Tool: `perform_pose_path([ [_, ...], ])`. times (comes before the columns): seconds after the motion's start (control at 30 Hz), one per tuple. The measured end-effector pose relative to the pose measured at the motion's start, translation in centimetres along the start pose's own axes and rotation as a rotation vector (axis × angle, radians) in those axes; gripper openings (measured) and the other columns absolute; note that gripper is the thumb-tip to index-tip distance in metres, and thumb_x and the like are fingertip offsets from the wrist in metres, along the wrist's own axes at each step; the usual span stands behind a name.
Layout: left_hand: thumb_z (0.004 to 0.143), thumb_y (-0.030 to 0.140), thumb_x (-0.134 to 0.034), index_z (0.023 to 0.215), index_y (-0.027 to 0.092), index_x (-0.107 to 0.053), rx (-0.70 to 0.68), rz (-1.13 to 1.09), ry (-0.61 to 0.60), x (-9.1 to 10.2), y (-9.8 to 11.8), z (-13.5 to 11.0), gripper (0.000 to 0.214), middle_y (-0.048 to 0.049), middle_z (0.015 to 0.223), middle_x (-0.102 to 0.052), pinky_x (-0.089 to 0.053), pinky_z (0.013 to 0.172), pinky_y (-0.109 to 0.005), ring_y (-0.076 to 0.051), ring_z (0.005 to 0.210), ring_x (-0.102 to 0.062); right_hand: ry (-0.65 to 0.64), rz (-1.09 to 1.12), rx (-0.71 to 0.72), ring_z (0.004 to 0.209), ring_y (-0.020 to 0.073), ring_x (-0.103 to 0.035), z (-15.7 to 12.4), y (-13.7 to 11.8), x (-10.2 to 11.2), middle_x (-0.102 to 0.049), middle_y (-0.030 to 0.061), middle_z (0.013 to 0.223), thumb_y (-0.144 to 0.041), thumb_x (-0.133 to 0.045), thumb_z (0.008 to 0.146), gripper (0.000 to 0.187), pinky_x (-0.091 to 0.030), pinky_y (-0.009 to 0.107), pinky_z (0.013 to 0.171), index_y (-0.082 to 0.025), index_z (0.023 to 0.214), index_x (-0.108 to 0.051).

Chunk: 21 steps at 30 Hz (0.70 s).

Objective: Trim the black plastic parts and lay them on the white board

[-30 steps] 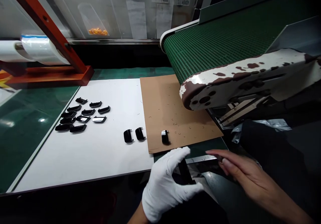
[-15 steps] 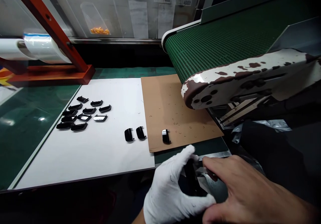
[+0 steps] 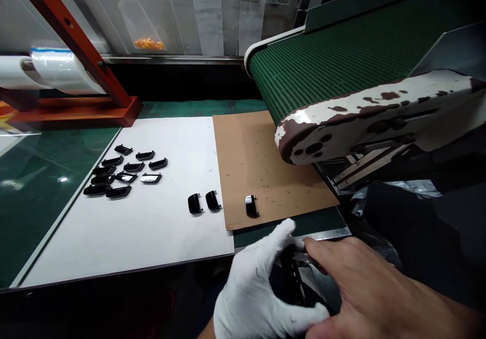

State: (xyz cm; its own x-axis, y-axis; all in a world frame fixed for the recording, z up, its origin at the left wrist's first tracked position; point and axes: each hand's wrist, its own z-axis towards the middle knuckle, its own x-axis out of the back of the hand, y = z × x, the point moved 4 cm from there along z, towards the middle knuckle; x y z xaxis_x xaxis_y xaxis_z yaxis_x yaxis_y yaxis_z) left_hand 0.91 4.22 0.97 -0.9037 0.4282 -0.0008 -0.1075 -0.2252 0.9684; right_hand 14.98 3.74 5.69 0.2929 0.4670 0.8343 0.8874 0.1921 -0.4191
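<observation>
My left hand, in a white glove, is closed around a black plastic part at the bottom centre of the head view. Its gloved thumb and fingers grip the part at both ends. Close against it on the right, my bare right hand is closed on a thin greyish blade-like tool, mostly hidden by the fingers, held at the part's upper edge. Just beyond the hands, one glossy black part lies on brown cardboard. Two similar parts rest on the white sheet to its left.
Several more black parts sit grouped on the sheet's left side. Small curled shavings dot the cardboard. A green conveyor belt overhangs from the right. An orange-red stand carries clear film rolls at the back left.
The black part has tilted slightly in my left glove, showing more of its edge. My right fingers have shifted a little left along with the blade-like tool. The loose parts have not moved.
</observation>
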Motion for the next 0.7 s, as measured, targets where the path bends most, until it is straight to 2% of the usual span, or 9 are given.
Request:
perform_pose_path([
  [0.17, 0.054, 0.011, -0.088, 0.138, 0.036, -0.041, 0.026, -0.089, 0.005, 0.1, 0.2, 0.2, 0.1, 0.007, 0.117, -0.066, -0.048, 0.097, -0.022, -0.017, 0.103, -0.066, 0.023, -0.021, 0.037, 0.059, 0.0289, -0.063, 0.2, 0.3, -0.8, -0.064, 0.0088, 0.064, -0.092, -0.029, 0.061, 0.082, -0.047, 0.038, 0.054, -0.018, 0.079, -0.058],
  [0.27, 0.052, 0.009, -0.088, 0.136, 0.036, -0.043, 0.027, -0.108, 0.022, 0.0, 0.3, 0.2, 0.099, 0.0083, 0.115, -0.067, -0.049, 0.096, -0.02, -0.016, 0.102, -0.066, 0.096, -0.025, 0.086, 0.055, 0.0301, -0.063, 0.2, 0.4, -1.2, -0.065, 0.01, 0.063, -0.093, -0.016, 0.062, 0.09, -0.046, 0.041, 0.051, -0.015, 0.078, -0.059],
  [0.47, 0.055, 0.014, -0.087, 0.134, 0.034, -0.046, 0.033, -0.073, 0.054, -0.1, -0.1, 0.1, 0.091, 0.0084, 0.112, -0.069, -0.051, 0.093, -0.019, -0.015, 0.098, -0.068, 0.345, -0.109, 0.229, 0.045, 0.0229, -0.059, 0.1, 0.2, -1.4, -0.063, 0.0068, 0.059, -0.086, -0.009, 0.073, 0.083, -0.04, 0.035, 0.043, -0.017, 0.069, -0.055],
  [0.6, 0.055, 0.018, -0.087, 0.131, 0.03, -0.049, 0.064, -0.039, 0.066, 0.0, -0.4, 0.0, 0.087, 0.0061, 0.11, -0.07, -0.052, 0.091, -0.02, -0.017, 0.096, -0.069, 0.405, -0.154, 0.264, 0.041, 0.0205, -0.057, 0.2, 0.2, -1.5, -0.061, 0.0058, 0.055, -0.083, -0.006, 0.075, 0.082, -0.038, 0.034, 0.04, -0.018, 0.066, -0.055],
  [0.7, 0.055, 0.021, -0.088, 0.13, 0.027, -0.05, 0.082, -0.021, 0.077, 0.0, -0.4, 0.0, 0.085, 0.0039, 0.109, -0.07, -0.053, 0.091, -0.021, -0.017, 0.095, -0.069, 0.403, -0.169, 0.273, 0.042, 0.0218, -0.058, 0.2, 0.3, -1.6, -0.061, 0.0055, 0.055, -0.083, -0.005, 0.076, 0.083, -0.039, 0.035, 0.04, -0.018, 0.067, -0.056],
])
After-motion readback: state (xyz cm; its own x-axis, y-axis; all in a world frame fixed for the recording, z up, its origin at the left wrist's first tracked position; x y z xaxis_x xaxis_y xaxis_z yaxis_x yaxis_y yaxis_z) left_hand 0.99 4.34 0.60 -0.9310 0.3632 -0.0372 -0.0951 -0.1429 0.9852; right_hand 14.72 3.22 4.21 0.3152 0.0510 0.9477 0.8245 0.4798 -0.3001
